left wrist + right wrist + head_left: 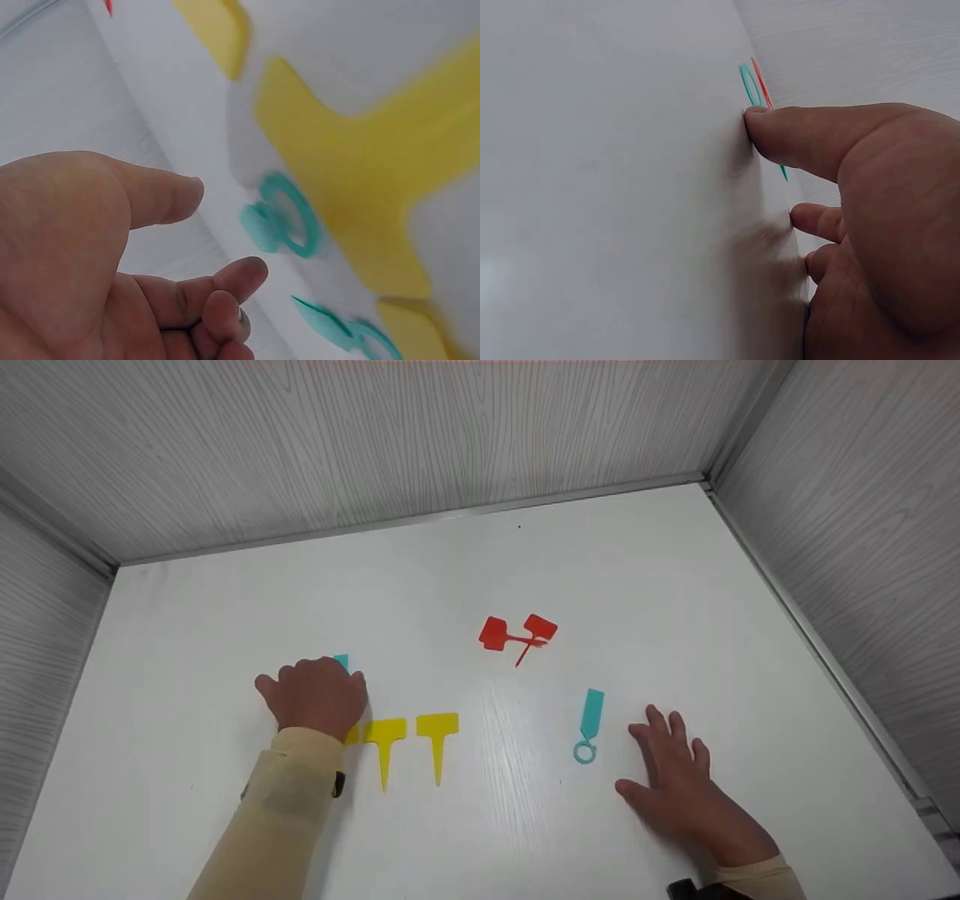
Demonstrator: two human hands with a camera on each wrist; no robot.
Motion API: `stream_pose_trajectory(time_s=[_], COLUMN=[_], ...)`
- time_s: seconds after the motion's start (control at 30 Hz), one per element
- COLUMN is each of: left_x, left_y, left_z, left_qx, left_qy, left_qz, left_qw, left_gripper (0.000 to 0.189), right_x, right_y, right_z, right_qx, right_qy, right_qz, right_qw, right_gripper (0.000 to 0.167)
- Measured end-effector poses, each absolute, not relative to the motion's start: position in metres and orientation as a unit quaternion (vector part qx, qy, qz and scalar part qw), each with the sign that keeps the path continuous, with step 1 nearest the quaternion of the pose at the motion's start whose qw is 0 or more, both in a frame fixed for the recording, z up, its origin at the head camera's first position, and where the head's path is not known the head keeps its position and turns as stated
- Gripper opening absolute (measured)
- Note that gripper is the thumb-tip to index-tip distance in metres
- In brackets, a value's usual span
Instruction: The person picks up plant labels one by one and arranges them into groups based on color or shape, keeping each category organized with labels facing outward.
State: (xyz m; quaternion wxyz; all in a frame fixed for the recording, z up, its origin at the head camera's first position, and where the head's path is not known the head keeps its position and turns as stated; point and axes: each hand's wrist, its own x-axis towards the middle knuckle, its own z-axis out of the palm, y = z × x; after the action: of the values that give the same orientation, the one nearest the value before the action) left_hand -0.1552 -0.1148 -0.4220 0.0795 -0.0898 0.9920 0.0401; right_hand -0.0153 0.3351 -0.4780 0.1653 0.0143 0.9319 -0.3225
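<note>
My left hand (pixel 319 696) hovers palm down at the left of the white table, over teal ring tags that it largely hides in the head view. From its wrist, a teal ring tag (pixel 306 238) shows just past the parted thumb and fingers, with nothing held between them. A second teal tag (pixel 328 324) lies beside it. Yellow T-shaped plant labels (pixel 386 730) stand in a row by this hand, one partly covered by the wrist. My right hand (pixel 679 787) has its fingers spread, fingertips on the table, to the right of another teal ring tag (pixel 592 714).
Red plant labels (pixel 493 633) lie crossed and overlapping near the middle of the white table (pixel 300 600). Wood-grained panels (pixel 420 435) rise along the back and both sides, with a metal strip at the table's edge.
</note>
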Motion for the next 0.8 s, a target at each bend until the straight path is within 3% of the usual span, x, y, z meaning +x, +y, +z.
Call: stream_pose_trajectory(time_s=[0.5, 0.8], left_x=[-0.137, -0.119], left_y=[-0.009, 0.058], left_z=[-0.414, -0.422], left_qx=[-0.018, 0.076], left_qy=[0.996, 0.993], left_qz=[0.061, 0.053], left_qw=[0.065, 0.078], left_gripper=[0.043, 0.042], right_x=[-0.015, -0.014], right_y=[0.333, 0.331], right_z=[-0.478, -0.478], right_qx=[0.019, 0.019], right_qy=[0.928, 0.929], right_qz=[-0.333, -0.334], right_qw=[0.167, 0.159], right_gripper=[0.089, 0.087])
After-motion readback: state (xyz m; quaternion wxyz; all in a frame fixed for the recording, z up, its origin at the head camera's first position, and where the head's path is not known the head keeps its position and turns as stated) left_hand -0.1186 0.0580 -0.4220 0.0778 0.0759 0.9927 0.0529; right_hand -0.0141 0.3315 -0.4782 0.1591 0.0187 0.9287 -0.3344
